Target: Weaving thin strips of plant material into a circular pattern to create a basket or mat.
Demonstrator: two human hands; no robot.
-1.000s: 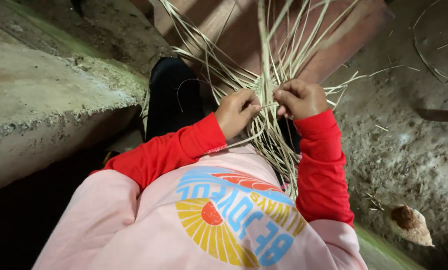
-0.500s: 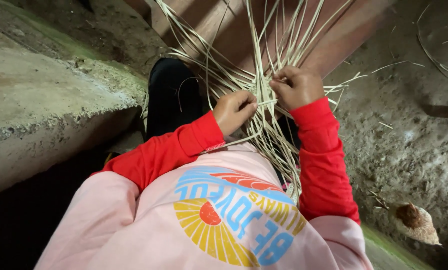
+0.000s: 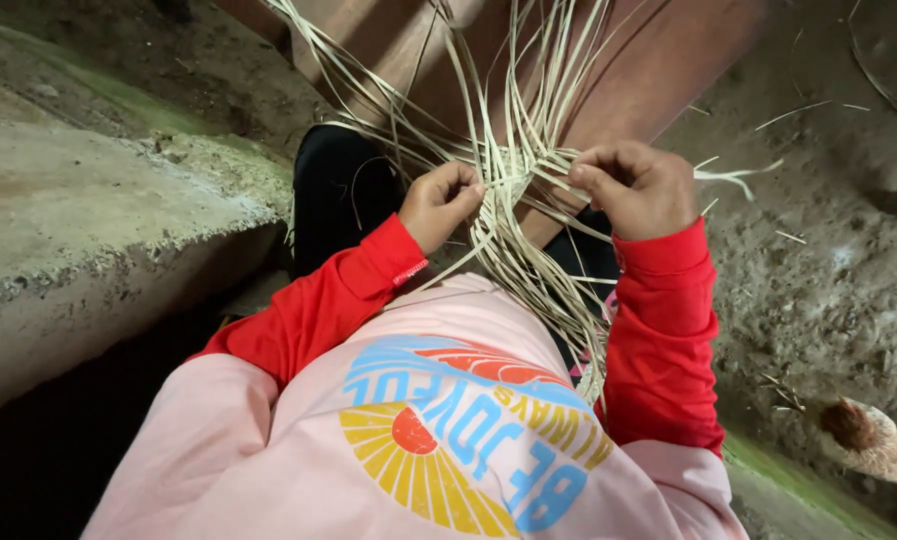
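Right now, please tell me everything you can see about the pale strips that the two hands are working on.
The strips are long, thin and flat, pale straw in colour, and look like split cane or reed. Many loose ends fan upward and outward over the brown wooden board. Between the hands they cross and bunch into a woven knot, then run down as a narrower bundle toward the person's lap. The left hand pinches them from one side, the right hand closes on them from the other. One strip sticks out sideways past the right hand.

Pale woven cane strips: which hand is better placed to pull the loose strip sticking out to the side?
Right hand: likely better, since the loose strip juts out right beside it. The left hand grips strands across the weave.
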